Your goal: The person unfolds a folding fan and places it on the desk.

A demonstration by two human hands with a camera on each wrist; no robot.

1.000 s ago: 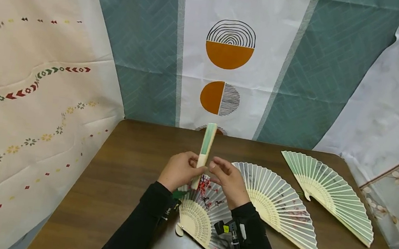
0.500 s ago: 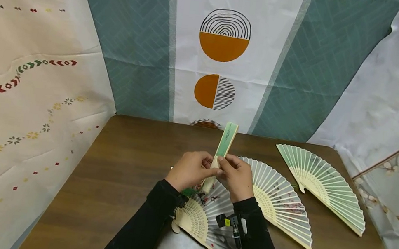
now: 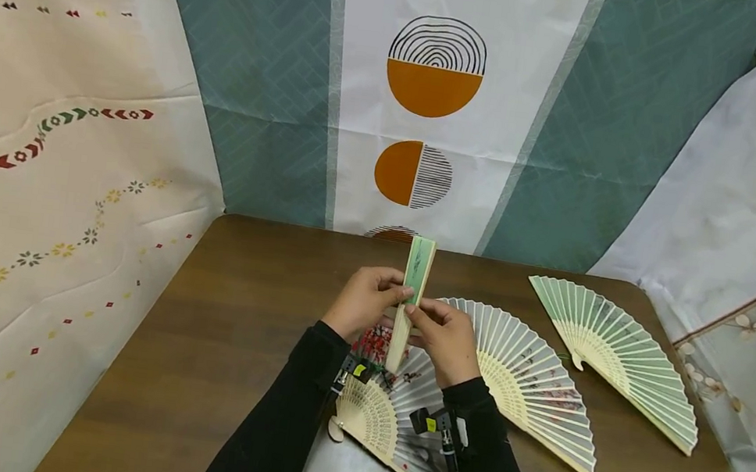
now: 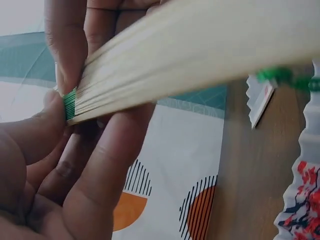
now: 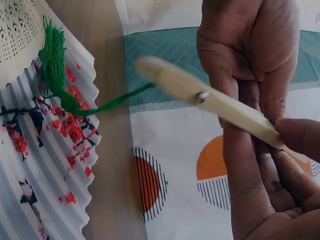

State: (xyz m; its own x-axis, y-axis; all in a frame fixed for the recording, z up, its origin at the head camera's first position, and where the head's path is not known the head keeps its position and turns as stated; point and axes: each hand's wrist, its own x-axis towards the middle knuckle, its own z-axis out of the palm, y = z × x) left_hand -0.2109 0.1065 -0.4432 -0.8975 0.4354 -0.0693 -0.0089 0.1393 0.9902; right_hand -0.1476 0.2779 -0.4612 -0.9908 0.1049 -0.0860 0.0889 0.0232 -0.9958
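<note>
A folded hand fan (image 3: 420,261), pale-ribbed with green along its upper part, stands nearly upright between both hands. My left hand (image 3: 366,301) pinches it around the lower end of the green part. Just below, my right hand (image 3: 446,341) pinches the pale ribs. Closely stacked ribs (image 4: 165,65) fill the left wrist view. From the riveted end (image 5: 200,97) in the right wrist view, a green cord leads to a tassel (image 5: 55,55). Below the hands lies a spread white fan (image 3: 366,416) with red blossoms, partly hidden by the right forearm.
To the right, another white fan (image 3: 530,384) lies spread on the brown table (image 3: 255,315), with a spread green fan (image 3: 618,360) beyond it. Patterned cloth (image 3: 267,96) hangs behind the table's far edge, and pale cloths flank both sides.
The right hand has come onto the folded fan beside the left. The fan leaned right half a second ago and is now more upright. The left hand grips higher on it.
</note>
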